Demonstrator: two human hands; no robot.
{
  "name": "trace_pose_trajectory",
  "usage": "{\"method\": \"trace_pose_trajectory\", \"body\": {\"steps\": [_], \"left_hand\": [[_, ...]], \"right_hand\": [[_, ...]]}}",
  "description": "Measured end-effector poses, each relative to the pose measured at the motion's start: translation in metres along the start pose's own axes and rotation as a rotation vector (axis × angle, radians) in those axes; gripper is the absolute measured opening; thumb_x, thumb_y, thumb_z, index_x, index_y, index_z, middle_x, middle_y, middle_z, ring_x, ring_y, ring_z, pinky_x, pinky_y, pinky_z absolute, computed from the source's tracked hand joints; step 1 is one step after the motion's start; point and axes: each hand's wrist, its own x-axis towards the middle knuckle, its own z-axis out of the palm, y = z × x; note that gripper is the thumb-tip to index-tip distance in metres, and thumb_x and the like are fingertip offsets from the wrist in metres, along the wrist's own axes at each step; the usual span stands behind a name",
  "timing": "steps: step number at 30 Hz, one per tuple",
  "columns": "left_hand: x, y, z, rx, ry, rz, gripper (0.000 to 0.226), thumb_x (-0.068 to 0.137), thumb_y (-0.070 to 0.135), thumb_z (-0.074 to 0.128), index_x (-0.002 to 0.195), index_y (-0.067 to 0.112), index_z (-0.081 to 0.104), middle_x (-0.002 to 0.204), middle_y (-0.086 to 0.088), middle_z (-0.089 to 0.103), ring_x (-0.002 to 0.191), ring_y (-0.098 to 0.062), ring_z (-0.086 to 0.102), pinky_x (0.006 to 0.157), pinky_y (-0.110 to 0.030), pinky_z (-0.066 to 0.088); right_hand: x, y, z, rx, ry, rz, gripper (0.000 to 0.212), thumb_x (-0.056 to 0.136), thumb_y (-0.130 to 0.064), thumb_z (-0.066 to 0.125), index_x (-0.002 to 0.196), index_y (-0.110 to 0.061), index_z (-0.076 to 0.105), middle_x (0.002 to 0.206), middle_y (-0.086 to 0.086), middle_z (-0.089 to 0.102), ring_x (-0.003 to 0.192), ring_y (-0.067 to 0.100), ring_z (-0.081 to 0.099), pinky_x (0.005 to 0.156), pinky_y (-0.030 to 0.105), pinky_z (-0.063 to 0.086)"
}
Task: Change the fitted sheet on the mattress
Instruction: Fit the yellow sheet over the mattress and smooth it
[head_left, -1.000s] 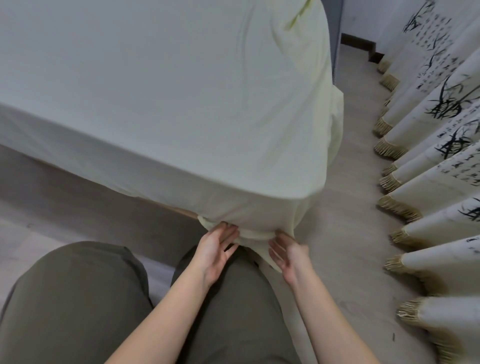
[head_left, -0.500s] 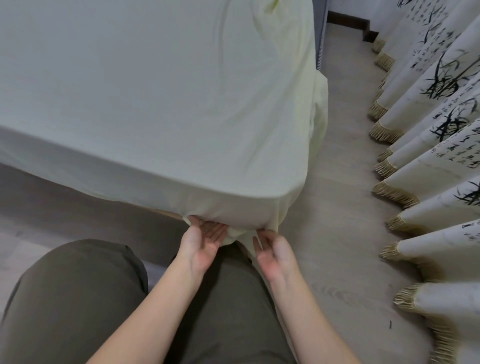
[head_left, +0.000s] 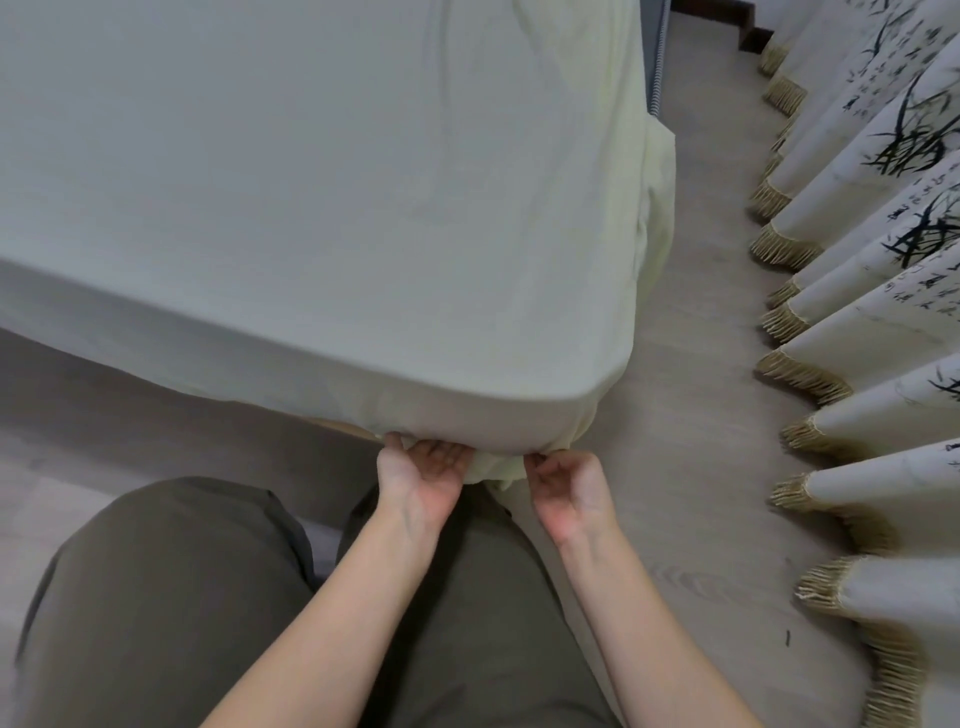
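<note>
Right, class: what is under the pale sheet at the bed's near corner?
The fitted sheet covers the mattress completely here, so it cannot be seen. Below the hem only a tan strip shows. The left hand and right hand grip that hem.

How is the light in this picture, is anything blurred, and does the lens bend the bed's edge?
Head view: soft, even light, no glare on the fitted sheet; head view: dim shadow on the floor beneath it; head view: the lens bows the sheet's near edge; the left hand and right hand look sharp.
</note>
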Motion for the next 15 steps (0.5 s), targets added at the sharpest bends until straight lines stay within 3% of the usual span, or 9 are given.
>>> {"method": "trace_pose_trajectory", "body": {"steps": [4,8,11,13,15], "left_hand": [[0.003,-0.010,0.002,-0.049,-0.052,0.028,0.066,0.093,0.064,0.039,0.130,0.011,0.053,0.126,-0.018,0.059,0.118,-0.035,0.055,0.107,-0.049,0.039],[0.002,-0.003,0.001,-0.023,-0.072,0.014,0.067,0.094,0.063,0.037,0.132,0.010,0.051,0.130,-0.018,0.057,0.120,-0.035,0.054,0.106,-0.049,0.041],[-0.006,0.006,-0.002,0.120,-0.049,0.022,0.060,0.100,0.051,0.035,0.137,0.005,0.042,0.132,-0.023,0.052,0.124,-0.041,0.050,0.104,-0.053,0.041],[-0.015,0.008,-0.012,0.327,0.054,0.094,0.043,0.104,0.029,0.039,0.130,-0.004,0.046,0.115,-0.026,0.062,0.108,-0.041,0.063,0.089,-0.044,0.054],[-0.026,0.012,-0.022,0.449,0.131,0.191,0.031,0.099,0.010,0.041,0.121,-0.007,0.056,0.102,-0.024,0.069,0.088,-0.032,0.072,0.068,-0.032,0.060]], "right_hand": [[0.006,-0.004,0.002,-0.009,-0.017,-0.001,0.040,0.063,0.020,0.019,0.067,-0.009,0.046,0.072,0.009,0.057,0.069,0.025,0.056,0.089,0.029,0.049],[0.006,-0.008,0.009,-0.027,-0.029,-0.037,0.033,0.048,0.015,0.023,0.060,-0.010,0.042,0.055,0.007,0.051,0.041,0.019,0.053,0.086,0.030,0.049],[0.014,-0.020,0.017,-0.058,-0.039,-0.025,0.032,0.060,0.014,0.024,0.062,-0.015,0.038,0.051,0.002,0.040,0.040,0.015,0.039,0.059,0.022,0.045],[0.024,-0.029,0.021,-0.078,-0.041,-0.016,0.033,0.077,0.009,0.027,0.069,-0.018,0.044,0.060,0.004,0.036,0.053,0.016,0.033,0.061,0.021,0.032],[0.029,-0.033,0.022,-0.109,-0.029,-0.018,0.032,0.082,0.005,0.031,0.072,-0.019,0.049,0.064,0.006,0.038,0.059,0.020,0.032,0.064,0.025,0.028]]}}
